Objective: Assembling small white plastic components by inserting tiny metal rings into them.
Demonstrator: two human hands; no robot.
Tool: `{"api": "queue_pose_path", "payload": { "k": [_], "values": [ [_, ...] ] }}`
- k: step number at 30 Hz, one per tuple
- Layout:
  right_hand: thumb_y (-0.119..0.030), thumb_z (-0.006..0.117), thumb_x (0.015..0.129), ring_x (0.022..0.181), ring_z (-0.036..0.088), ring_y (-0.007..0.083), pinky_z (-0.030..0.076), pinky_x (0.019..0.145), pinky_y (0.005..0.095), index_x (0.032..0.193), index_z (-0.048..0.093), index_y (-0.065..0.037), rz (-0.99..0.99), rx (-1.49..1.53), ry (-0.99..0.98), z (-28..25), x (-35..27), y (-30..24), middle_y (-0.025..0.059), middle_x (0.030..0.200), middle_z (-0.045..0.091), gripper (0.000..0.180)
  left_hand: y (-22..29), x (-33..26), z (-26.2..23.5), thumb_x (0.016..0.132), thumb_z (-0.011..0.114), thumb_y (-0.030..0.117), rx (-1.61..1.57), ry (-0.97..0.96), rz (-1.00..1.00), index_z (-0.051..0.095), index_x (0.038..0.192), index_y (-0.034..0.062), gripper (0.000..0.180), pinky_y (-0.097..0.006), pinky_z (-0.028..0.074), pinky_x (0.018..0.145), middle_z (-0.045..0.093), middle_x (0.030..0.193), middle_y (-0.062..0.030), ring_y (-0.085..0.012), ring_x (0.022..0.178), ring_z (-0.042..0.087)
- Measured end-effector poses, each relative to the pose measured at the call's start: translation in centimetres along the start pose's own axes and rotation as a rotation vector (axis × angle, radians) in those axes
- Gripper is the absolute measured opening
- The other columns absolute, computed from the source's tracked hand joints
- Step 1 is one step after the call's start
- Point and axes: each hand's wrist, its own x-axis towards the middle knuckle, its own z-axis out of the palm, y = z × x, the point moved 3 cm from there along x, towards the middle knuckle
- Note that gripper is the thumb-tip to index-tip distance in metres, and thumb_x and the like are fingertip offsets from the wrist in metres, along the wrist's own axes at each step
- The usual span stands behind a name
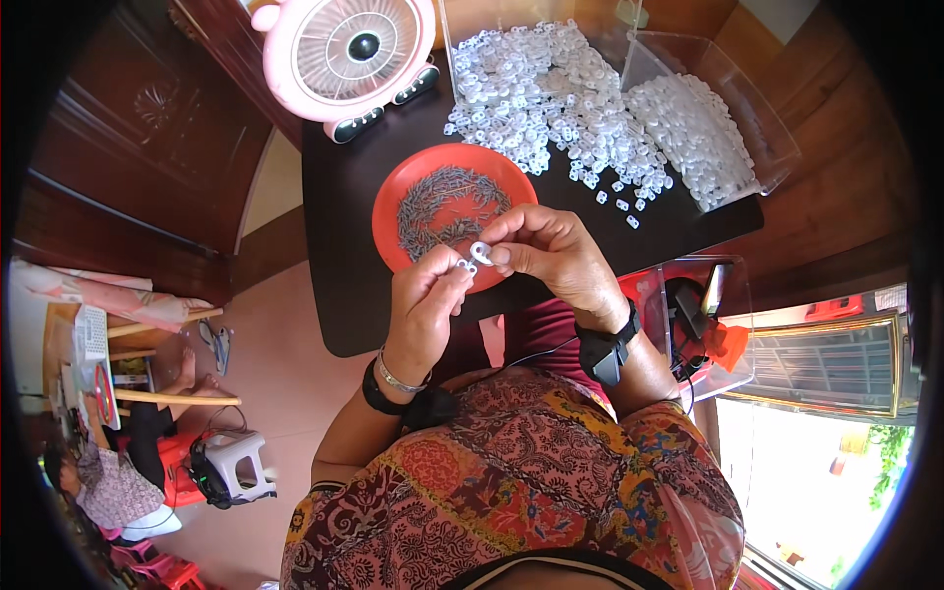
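My left hand (428,300) pinches a small white plastic piece with holes (466,265) between thumb and fingertips. Close against it, my right hand (551,254) grips a white curved plastic piece (481,253) between thumb and index finger. The two pieces meet or nearly meet; whether they are joined is too small to tell. Both hands are over the near rim of a red bowl (386,208), which contains many small grey screw-like pins (423,202). Beyond the bowl, a heap of small white plastic pieces with holes (551,93) spreads across the dark table (339,265).
A pink fan (275,64) stands at the table's far left. Clear bins (777,147) with white pieces are at the far right. Beside my right forearm, a clear box (739,344) contains dark and orange things. Another person (118,482) sits at lower left near a grey stool (241,467).
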Motion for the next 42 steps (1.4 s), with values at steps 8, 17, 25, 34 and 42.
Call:
{"api": "queue_pose_path", "payload": {
  "k": [8,17,25,34,42],
  "values": [
    [0.003,0.059,0.088,0.085,0.06,0.0075,0.049,0.077,0.0216,0.1,0.062,0.001,-0.02,-0.063,0.03,0.3,-0.2,-0.2,0.0021,0.091,0.064,0.013,0.0,-0.2,0.0,0.09,0.05,0.019,0.027,0.006,0.015,0.053,0.074,0.0033,0.022,-0.021,0.026,0.048,0.048,0.058,0.0016,-0.0038,0.052,0.039],
    [0.003,0.059,0.087,0.084,0.059,0.007,0.049,0.076,0.0217,0.1,0.062,0.0,0.099,0.04,0.052,-0.1,-0.2,0.5,0.0015,0.09,0.063,0.013,0.0,-0.3,0.1,0.089,0.05,0.018,0.013,0.0,0.043,0.054,0.076,0.0017,0.021,-0.021,0.029,0.049,0.049,0.06,0.0004,-0.0048,0.053,0.04],
    [0.001,0.061,0.088,0.085,0.059,0.006,0.048,0.076,0.021,0.1,0.062,-0.001,0.005,0.003,0.086,0.8,-0.5,0.7,0.0005,0.092,0.063,0.013,0.1,-0.4,0.2,0.088,0.051,0.017,0.041,0.005,0.056,0.055,0.075,0.0018,0.021,-0.021,0.029,0.049,0.049,0.06,0.0003,-0.0052,0.053,0.041],
    [0.0,0.061,0.088,0.086,0.058,0.0056,0.048,0.077,0.0208,0.1,0.062,-0.001,-0.023,-0.036,0.1,0.8,-0.7,0.5,-0.0001,0.092,0.063,0.012,-0.2,-0.5,0.2,0.088,0.051,0.017,0.018,0.026,0.017,0.055,0.075,0.0022,0.021,-0.021,0.029,0.049,0.048,0.059,0.001,-0.0048,0.053,0.04],
    [0.001,0.06,0.088,0.087,0.059,0.0064,0.048,0.079,0.0216,0.101,0.062,0.0,-0.027,-0.059,0.104,1.1,-0.9,0.5,0.0008,0.092,0.063,0.012,-0.4,-0.4,0.2,0.088,0.051,0.016,0.009,0.034,0.009,0.054,0.074,0.0027,0.02,-0.021,0.028,0.049,0.047,0.059,0.0014,-0.0044,0.053,0.039]
  ]
}}
